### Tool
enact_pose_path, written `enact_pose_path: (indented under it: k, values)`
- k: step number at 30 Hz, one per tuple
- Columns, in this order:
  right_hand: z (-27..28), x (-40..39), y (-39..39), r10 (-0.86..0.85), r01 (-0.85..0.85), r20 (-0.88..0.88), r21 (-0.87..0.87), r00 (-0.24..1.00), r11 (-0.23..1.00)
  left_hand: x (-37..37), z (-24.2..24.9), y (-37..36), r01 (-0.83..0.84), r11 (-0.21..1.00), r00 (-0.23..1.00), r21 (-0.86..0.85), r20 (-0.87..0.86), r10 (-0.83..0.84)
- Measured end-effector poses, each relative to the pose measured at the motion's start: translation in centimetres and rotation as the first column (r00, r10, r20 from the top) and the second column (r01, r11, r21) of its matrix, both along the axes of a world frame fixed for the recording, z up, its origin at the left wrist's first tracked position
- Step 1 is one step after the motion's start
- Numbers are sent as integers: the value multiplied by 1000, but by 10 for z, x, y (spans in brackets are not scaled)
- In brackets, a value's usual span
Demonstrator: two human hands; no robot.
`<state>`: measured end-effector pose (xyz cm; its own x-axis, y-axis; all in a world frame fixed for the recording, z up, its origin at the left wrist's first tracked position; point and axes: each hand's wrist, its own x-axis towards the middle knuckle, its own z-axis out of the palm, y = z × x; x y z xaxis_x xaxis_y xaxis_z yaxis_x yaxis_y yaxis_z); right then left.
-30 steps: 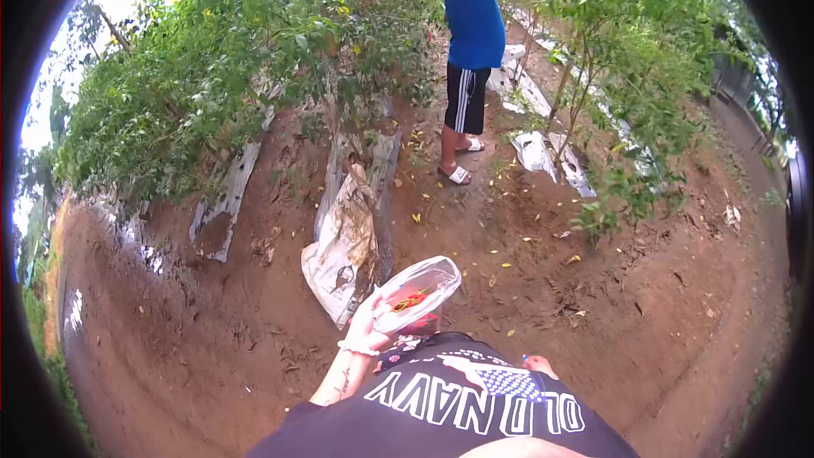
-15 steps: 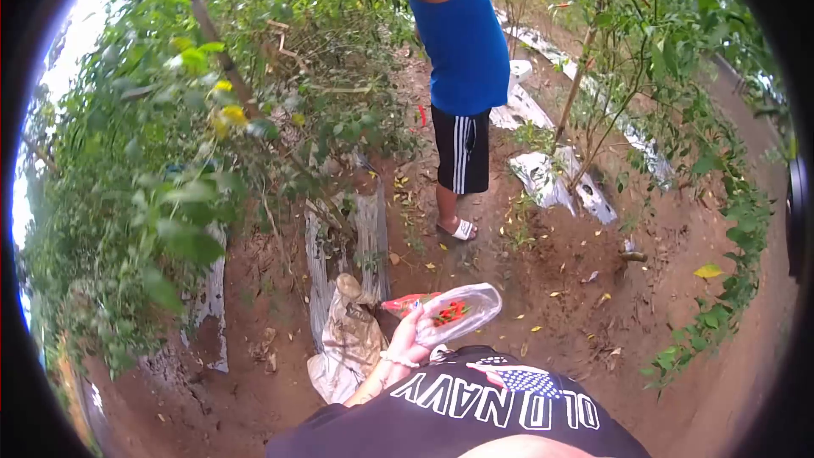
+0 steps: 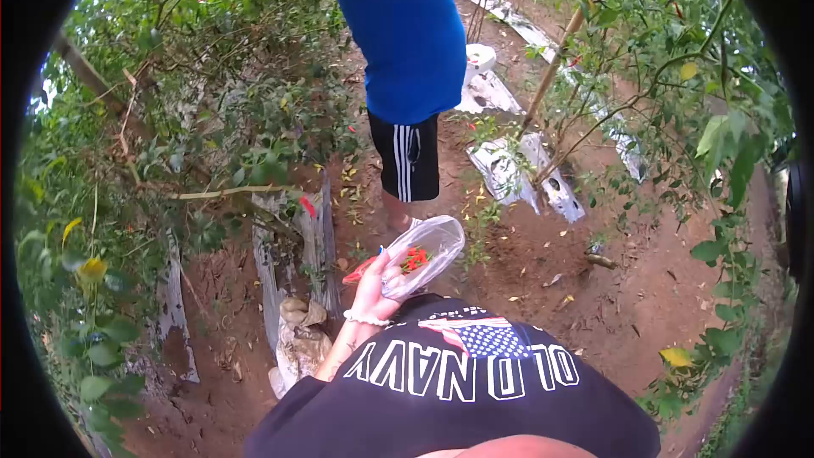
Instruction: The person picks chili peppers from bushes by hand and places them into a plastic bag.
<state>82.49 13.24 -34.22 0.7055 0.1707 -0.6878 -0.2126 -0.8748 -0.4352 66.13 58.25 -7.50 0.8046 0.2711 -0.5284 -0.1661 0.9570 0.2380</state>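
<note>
My left hand (image 3: 370, 293), with a white beaded bracelet at its wrist, is closed on a clear plastic bag (image 3: 443, 242). The mouth of the bag gapes, and small red chili peppers (image 3: 415, 259) with green stems show inside. More red shows through the plastic on the left of my fingers. Nothing of my right hand appears in the picture.
Ahead stands a person in a blue tank top (image 3: 415, 42) and black shorts. Leafy chili plants (image 3: 203, 110) grow on both sides, some with red fruit. A dirty whitish sack (image 3: 303, 339) lies left of my arm. Torn plastic mulch (image 3: 502, 174) covers parts of the soil.
The view has shifted, so the person ahead and the bag appear farther left and the bag higher. My left hand still grips the bag, its mouth turned a little upward.
</note>
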Motion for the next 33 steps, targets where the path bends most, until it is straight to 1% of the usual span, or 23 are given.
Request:
enact_pose_path:
  k: [1,3,4,5,7,9,11,13,14,15,16,17,19,20,22,23,24,25,26,27,31,32,33]
  values:
    - [6,23,28,58,-58,-7,-6,998,998,9,-13,5,8,1000,1000,-5,-2,-8]
    - [10,80,75,172,-172,-14,-17,985,985,32,-17,13,28,1000,994,-15,106,-26]
    - [6,106,87,-4,-22,180,142,984,990,45,-8,14,-3,998,996,-56,86,8]
    - [46,129,112,12,-48,221,155,975,987,54,-4,17,-3,999,997,-53,75,7]
    - [63,174,140,-17,-55,316,216,948,975,71,5,13,-37,996,999,-78,-15,35]
    - [90,195,172,-57,-29,317,259,947,966,80,-12,12,4,993,1000,-115,8,-3]
    - [110,197,201,-25,-117,381,344,924,932,88,-19,15,70,987,997,-147,47,-64]
    - [130,189,224,52,-206,378,380,924,902,93,1,14,109,984,994,-144,27,-106]
    - [143,182,234,30,-165,303,430,953,888,103,19,18,123,988,991,-97,-38,-128]
    - [149,173,244,23,-154,321,390,947,908,110,29,21,131,990,985,-54,-108,-136]
    - [150,169,251,48,-170,294,404,954,899,110,12,32,154,986,984,-67,-81,-159]
    - [150,165,255,57,-177,262,461,963,870,109,12,38,163,984,984,-68,-64,-168]
    - [160,156,266,83,-167,189,485,978,858,109,8,47,293,955,942,-35,183,-282]
    - [162,159,269,79,-167,196,485,977,858,109,6,50,298,954,939,-32,189,-287]
    - [164,166,277,127,-224,247,421,961,879,112,-2,58,212,973,977,-89,40,-209]
    - [167,171,282,106,-212,261,423,959,881,116,-4,61,180,978,983,-107,-28,-184]
    - [174,175,289,73,-198,273,464,959,863,113,0,64,174,980,983,-94,-36,-178]
    - [187,177,297,34,-181,287,503,957,845,112,-6,72,224,966,974,-127,35,-222]
    - [201,177,304,38,-227,356,509,934,831,111,-9,76,252,961,967,-111,56,-247]
    - [221,175,312,68,-254,373,477,925,842,111,-7,79,271,958,961,-97,73,-265]
    - [247,170,335,46,-260,353,589,935,766,117,-11,88,329,943,942,-39,83,-325]
    - [252,167,338,54,-263,331,630,942,731,119,-13,88,318,948,948,-18,25,-317]
    - [256,164,339,53,-263,333,627,942,733,120,-8,86,306,952,952,3,-33,-305]
